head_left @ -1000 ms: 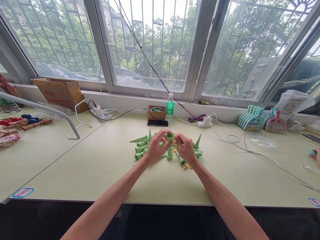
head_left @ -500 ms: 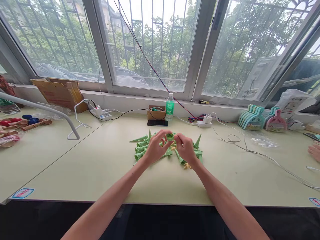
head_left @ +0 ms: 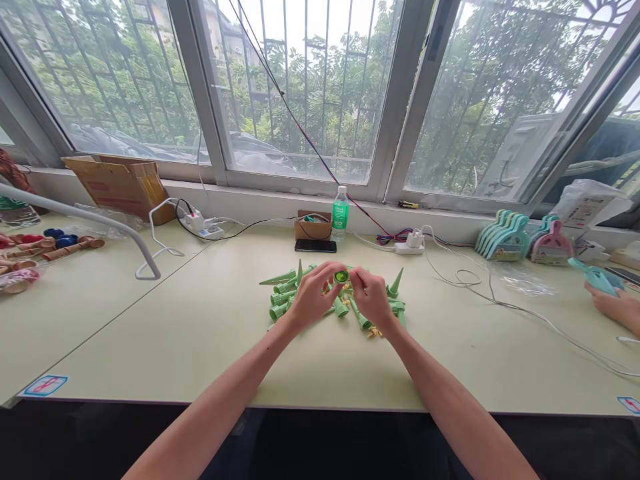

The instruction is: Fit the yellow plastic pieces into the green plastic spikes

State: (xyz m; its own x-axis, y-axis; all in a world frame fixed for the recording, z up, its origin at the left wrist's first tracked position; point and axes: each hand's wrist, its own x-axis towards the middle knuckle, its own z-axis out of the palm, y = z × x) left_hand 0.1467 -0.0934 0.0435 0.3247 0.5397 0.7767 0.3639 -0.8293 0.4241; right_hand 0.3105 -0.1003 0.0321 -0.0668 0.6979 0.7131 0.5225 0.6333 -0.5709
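Over the pile, my left hand (head_left: 314, 293) grips a green plastic watering spike (head_left: 341, 276) between thumb and fingers. Its round open end faces me. My right hand (head_left: 369, 293) is closed, fingertips pinched against the right side of the same piece; any small part between them is hidden. Below and around both hands lie several more green spikes (head_left: 278, 311), tapered with ribbed round tops, some partly covered by my hands. Small yellow pieces (head_left: 374, 331) lie among them, near my right wrist.
A phone (head_left: 315, 246), a small cardboard box (head_left: 313, 229) and a water bottle (head_left: 340, 213) stand behind the pile. Cables and a power strip (head_left: 409, 247) lie to the right. At the far right a co-worker's hand (head_left: 617, 307) holds a turquoise piece (head_left: 597, 277).
The spike in my hands has tipped, so its opening faces me more. The co-worker's hand has moved further into view with a turquoise piece. My arms are nearly still.
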